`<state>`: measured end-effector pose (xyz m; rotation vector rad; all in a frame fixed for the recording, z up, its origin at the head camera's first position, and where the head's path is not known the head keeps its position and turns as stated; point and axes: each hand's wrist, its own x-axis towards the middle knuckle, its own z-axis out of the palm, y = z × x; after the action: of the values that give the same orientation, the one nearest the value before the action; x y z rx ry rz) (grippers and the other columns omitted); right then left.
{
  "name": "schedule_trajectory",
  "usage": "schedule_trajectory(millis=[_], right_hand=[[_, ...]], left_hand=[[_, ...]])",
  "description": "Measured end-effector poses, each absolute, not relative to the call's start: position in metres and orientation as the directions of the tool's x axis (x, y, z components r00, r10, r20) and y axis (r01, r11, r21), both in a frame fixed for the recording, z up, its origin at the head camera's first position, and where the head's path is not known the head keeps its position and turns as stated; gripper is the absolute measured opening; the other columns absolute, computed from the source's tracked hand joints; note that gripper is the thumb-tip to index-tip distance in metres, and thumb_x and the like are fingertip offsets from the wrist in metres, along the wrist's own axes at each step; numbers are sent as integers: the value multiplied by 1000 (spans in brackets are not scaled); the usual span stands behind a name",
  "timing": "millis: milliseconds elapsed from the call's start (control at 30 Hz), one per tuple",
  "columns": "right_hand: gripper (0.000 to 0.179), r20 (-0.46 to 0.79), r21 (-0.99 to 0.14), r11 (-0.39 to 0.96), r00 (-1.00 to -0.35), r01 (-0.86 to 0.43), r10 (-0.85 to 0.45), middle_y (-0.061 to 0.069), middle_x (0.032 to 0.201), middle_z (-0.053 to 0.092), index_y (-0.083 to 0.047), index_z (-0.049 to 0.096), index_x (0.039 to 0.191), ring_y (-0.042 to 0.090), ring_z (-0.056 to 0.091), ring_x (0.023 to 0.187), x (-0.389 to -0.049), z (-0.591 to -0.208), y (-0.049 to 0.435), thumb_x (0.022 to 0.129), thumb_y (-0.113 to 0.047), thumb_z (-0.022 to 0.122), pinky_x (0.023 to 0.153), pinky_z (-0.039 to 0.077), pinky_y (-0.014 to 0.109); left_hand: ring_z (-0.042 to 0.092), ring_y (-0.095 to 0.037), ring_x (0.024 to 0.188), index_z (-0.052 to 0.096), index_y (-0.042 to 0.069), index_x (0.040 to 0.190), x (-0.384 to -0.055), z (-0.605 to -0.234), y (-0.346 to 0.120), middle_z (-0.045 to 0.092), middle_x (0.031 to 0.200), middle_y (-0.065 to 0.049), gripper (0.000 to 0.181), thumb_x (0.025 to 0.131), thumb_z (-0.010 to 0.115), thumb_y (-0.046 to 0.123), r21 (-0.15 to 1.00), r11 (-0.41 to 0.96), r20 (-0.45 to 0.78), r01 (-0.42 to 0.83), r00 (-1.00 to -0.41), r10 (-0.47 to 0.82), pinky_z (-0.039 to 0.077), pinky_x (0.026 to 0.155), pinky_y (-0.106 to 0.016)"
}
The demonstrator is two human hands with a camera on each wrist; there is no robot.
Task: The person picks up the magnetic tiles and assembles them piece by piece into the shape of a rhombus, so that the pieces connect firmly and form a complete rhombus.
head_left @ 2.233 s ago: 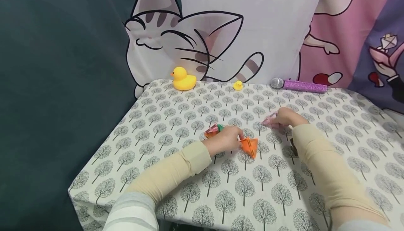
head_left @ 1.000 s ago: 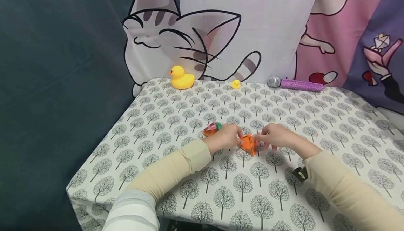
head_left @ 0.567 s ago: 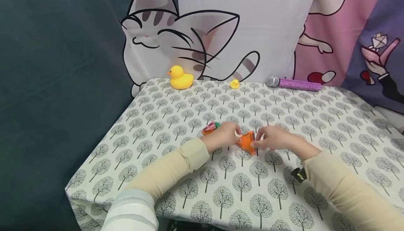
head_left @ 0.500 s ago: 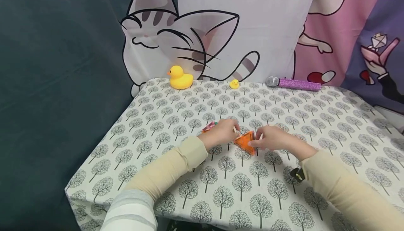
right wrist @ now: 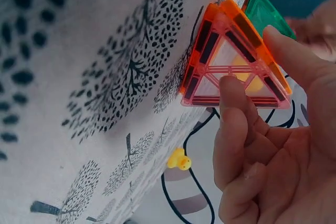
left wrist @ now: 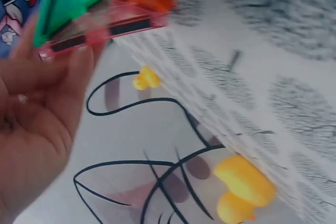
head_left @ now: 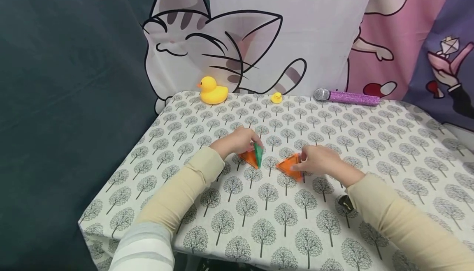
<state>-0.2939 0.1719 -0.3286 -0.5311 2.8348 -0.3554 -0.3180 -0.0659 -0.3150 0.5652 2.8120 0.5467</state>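
Two small clusters of triangular magnetic tiles stand on the patterned tablecloth. At the left one, my left hand (head_left: 238, 139) pinches the top, thumb along the pink tile (left wrist: 131, 24) and fingers behind the green tile (left wrist: 71, 3). An orange tile (head_left: 249, 159) leans there too. My right hand (head_left: 320, 160) holds the other cluster between thumb and index finger. In the right wrist view the thumb lies against its orange tile (right wrist: 244, 27), while the index fingertip touches its pink tile (right wrist: 202, 99). A gap separates the two clusters.
Along the back edge of the tablecloth (head_left: 237, 217) sit a large yellow duck (head_left: 214, 92), a small yellow duck (head_left: 276, 98) and a purple microphone (head_left: 348, 97). A cartoon curtain (head_left: 318, 24) hangs behind. A small dark object (head_left: 346, 203) shows by the right sleeve.
My right hand has brought a pink tile from the right against the orange tile. My left hand has let go of that orange tile and moved left onto the green, orange and pink cluster.
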Motion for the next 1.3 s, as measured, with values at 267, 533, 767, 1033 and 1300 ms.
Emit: schedule_trajectory(millis=[267, 533, 767, 1033, 1300], right_hand=[[43, -172, -306, 888, -898, -343, -406, 4, 82, 59, -5, 59, 96, 19, 53, 70, -303, -323, 182, 67, -33, 72, 58, 43, 34], [46, -155, -316, 880, -896, -355, -417, 12, 91, 60, -1, 57, 103, 26, 55, 80, -303, -322, 184, 68, -26, 72, 66, 44, 42], [40, -135, -307, 867, -884, -391, -447, 10, 90, 60, -4, 59, 103, 26, 55, 81, -302, -324, 176, 70, -23, 71, 68, 45, 44], [39, -135, -325, 847, -865, -421, -482, 14, 94, 60, -4, 59, 103, 29, 56, 85, -302, -325, 165, 70, -21, 70, 72, 44, 46], [37, -118, -336, 839, -865, -428, -488, 12, 101, 60, -6, 62, 103, 31, 53, 94, -301, -322, 152, 70, -19, 71, 79, 40, 49]], left_hand=[[46, -14, 105, 66, 18, 100, -309, -313, -69, 56, 110, 2, 36, 77, 57, -8, 307, 878, -277, 367, -849, 451, 33, 93, -29], [52, -12, 70, 61, 9, 84, -300, -317, -61, 57, 84, 1, 20, 68, 72, 3, 329, 880, -344, 342, -825, 449, 45, 58, -20], [54, -12, 66, 60, 6, 91, -297, -328, -45, 56, 76, 2, 30, 68, 73, 19, 372, 888, -283, 271, -878, 386, 45, 58, -21], [53, -11, 66, 63, 9, 88, -297, -333, -33, 58, 72, 4, 23, 69, 71, 19, 415, 873, -219, 254, -904, 368, 43, 62, -22], [51, -8, 67, 65, 10, 93, -298, -332, -23, 61, 78, 4, 26, 70, 71, 19, 391, 860, -116, 327, -910, 398, 42, 68, -21]])
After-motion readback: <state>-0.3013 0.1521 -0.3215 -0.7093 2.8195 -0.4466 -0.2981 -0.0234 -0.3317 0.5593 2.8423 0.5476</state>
